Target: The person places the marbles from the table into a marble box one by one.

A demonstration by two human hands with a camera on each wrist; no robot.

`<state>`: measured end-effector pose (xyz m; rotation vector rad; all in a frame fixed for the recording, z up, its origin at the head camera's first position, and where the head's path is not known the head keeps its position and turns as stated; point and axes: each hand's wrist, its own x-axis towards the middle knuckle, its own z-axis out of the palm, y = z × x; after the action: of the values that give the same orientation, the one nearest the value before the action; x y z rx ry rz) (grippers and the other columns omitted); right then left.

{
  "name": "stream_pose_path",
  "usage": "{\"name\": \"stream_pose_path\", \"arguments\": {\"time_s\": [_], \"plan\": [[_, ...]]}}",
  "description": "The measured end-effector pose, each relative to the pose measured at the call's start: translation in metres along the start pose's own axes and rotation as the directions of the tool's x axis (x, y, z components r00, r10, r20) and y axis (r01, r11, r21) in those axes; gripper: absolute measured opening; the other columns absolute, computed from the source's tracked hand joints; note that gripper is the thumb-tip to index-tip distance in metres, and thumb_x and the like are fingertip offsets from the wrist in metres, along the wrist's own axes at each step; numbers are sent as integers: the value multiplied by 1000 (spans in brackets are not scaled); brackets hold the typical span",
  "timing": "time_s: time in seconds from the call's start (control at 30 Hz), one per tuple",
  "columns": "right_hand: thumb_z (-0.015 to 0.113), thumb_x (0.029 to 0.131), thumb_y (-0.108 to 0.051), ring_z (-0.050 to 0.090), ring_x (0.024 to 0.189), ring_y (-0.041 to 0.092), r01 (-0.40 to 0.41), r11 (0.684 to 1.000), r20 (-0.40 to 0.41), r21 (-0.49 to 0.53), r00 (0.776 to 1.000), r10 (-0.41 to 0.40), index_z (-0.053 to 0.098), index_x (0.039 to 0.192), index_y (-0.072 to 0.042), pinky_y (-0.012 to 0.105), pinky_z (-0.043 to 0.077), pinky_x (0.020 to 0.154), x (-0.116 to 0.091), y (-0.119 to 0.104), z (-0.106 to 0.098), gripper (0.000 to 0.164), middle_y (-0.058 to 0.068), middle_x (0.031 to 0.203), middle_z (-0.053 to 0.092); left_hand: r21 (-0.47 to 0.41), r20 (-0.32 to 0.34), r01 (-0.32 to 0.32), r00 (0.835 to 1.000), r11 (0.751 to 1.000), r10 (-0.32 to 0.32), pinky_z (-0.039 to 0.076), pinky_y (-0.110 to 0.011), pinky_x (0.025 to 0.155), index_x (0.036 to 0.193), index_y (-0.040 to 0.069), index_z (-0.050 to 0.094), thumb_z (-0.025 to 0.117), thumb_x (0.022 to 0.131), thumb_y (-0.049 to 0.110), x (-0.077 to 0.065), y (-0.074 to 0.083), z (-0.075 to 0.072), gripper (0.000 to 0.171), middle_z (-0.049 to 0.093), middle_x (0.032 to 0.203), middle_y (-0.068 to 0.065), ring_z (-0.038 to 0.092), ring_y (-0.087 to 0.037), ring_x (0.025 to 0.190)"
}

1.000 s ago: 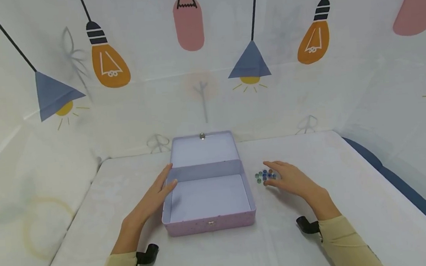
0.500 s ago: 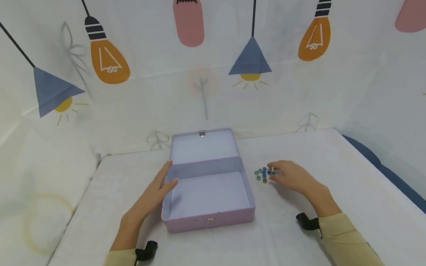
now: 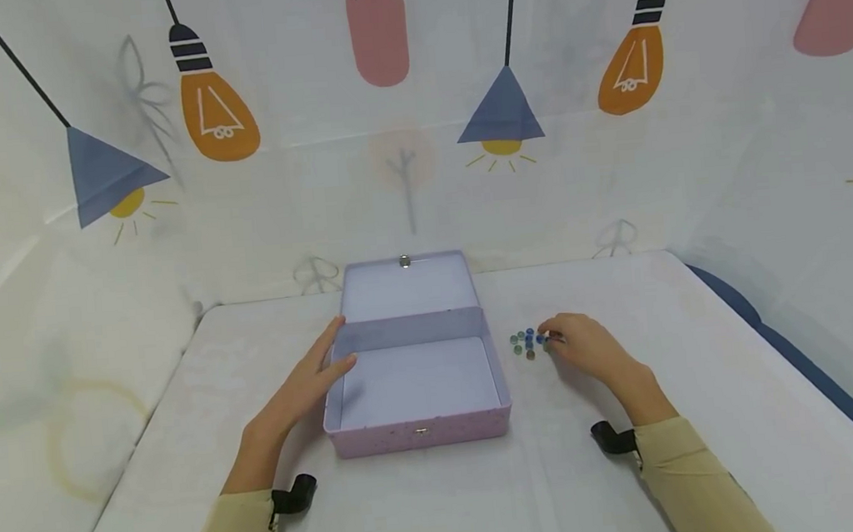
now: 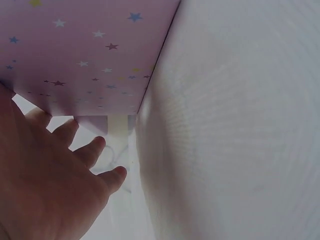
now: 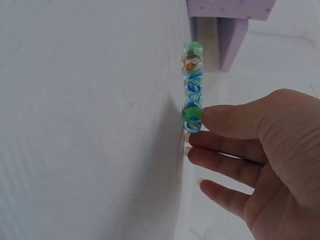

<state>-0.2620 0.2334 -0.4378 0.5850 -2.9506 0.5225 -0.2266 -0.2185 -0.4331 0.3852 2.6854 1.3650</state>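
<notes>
A lilac tin box stands on the table with its lid raised at the back. Its pink side, printed with small stars, fills the top of the left wrist view. My left hand rests at the box's left edge, fingers straight and spread, thumb over the rim. To the right of the box lies a group of glass marbles, clear with green, blue and orange swirls. My right hand is at the right end of the group. Its thumb and fingertips pinch a green-swirled marble low at the tabletop.
White cloth covers the table. Behind it hangs a pale curtain printed with lamps and bulbs. A dark blue edge runs along the table's right side. Black wrist cameras sit at both cuffs.
My right hand's spread thumb and fingers have come together at the right side of the marbles. The left hand and box keep their places; the whole view has shifted slightly.
</notes>
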Motion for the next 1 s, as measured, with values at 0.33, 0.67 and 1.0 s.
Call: {"name": "stream_pose_path", "arguments": {"time_s": [0.33, 0.67, 1.0], "plan": [[64, 88, 4, 70, 93, 32, 36, 999, -36, -27, 999, -37, 74, 104, 1, 48, 58, 84, 0, -3, 2, 20, 13, 97, 75, -10, 2, -12, 1000, 1000, 12, 9, -64, 123, 161, 24, 7, 51, 100, 49, 1, -2, -1, 79, 4, 170, 0, 2, -29, 157], [63, 87, 5, 70, 99, 36, 37, 999, -43, -14, 998, -38, 74, 101, 2, 50, 57, 89, -3, -9, 1, 18, 16, 100, 75, -23, 2, -15, 1000, 1000, 15, 9, -63, 124, 161, 25, 8, 50, 100, 50, -1, -1, 0, 79, 4, 169, 1, 2, -29, 157], [64, 84, 5, 56, 75, 17, 64, 998, -3, -12, 998, -64, 73, 93, -1, 39, 54, 73, -2, -12, 4, 15, 6, 82, 66, -39, 5, -3, 1000, 999, 4, 9, -62, 124, 161, 29, 6, 50, 102, 44, -1, -2, 0, 75, 4, 169, 2, 1, -28, 157]]}}
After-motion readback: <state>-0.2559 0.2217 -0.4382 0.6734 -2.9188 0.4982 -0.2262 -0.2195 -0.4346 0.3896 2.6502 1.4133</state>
